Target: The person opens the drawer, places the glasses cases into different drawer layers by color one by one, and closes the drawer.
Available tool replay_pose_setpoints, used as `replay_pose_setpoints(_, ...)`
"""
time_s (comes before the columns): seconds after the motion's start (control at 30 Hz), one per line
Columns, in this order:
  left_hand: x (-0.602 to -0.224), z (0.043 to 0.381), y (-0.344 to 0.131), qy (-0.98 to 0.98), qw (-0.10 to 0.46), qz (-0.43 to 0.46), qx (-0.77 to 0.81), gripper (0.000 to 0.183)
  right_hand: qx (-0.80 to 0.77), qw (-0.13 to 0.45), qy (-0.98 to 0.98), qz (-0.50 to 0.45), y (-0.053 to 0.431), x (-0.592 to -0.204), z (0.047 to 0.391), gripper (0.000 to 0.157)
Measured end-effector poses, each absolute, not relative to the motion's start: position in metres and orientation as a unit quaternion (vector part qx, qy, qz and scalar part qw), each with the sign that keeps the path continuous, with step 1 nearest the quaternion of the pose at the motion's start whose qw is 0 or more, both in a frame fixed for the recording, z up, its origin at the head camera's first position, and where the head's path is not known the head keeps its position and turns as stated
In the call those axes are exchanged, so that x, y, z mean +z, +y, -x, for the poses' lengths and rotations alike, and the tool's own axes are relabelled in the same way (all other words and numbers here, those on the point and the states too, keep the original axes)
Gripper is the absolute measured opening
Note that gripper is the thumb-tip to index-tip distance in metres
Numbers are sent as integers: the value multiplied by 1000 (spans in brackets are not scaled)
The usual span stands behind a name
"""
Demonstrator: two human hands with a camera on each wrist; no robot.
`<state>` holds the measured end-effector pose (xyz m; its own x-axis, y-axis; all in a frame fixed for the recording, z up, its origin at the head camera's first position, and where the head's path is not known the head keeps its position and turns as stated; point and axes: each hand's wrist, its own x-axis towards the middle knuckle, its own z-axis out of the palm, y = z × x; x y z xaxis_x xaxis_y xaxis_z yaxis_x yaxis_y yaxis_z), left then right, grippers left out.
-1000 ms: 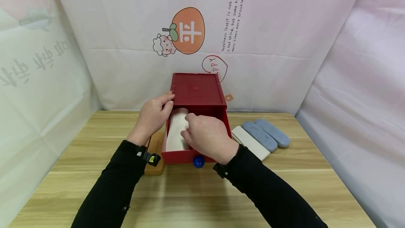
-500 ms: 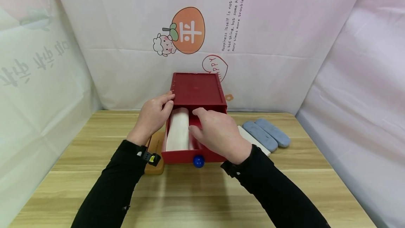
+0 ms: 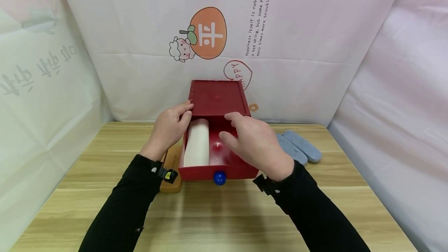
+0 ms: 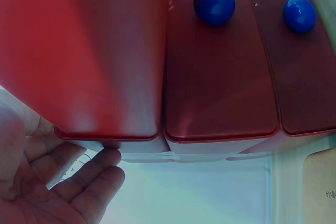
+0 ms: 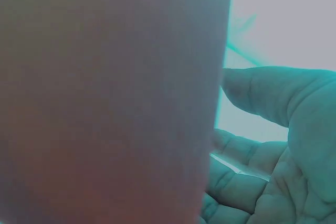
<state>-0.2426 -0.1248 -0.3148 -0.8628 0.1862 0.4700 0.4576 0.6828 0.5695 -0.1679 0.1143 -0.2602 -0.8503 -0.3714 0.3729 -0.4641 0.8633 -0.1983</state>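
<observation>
A red drawer cabinet [image 3: 217,98] stands at the back of the table with its top drawer [image 3: 199,173] pulled out. Inside that drawer, along its left wall, lies a long white case [image 3: 196,147] with rounded edges. My left hand [image 3: 168,127] rests against the cabinet's left side; in the left wrist view its fingers [image 4: 100,182] are extended beside the red wall. Over the right half of the drawer hovers my right hand [image 3: 257,143], fingers relaxed and nothing visibly held. The drawer side blocks much of the right wrist view.
Two blue-grey rounded cases [image 3: 301,146] lie on the table to the right. A tan case [image 3: 171,166] lies left of the cabinet, partly behind the left wrist. Lower drawers with blue knobs [image 4: 214,4] show shut in the left wrist view. White printed cloth [image 3: 297,30] hangs behind.
My right hand has drawn back from the white case and moved rightward across the drawer, covering the white item on the table at right. The left hand and drawer stay put.
</observation>
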Motion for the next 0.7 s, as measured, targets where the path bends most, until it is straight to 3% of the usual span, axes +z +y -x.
replay_pose_setpoints(0.7,-315,244,-124,-897,197,176,-354,44,186,151,-955,-173,143,-257,167,56)
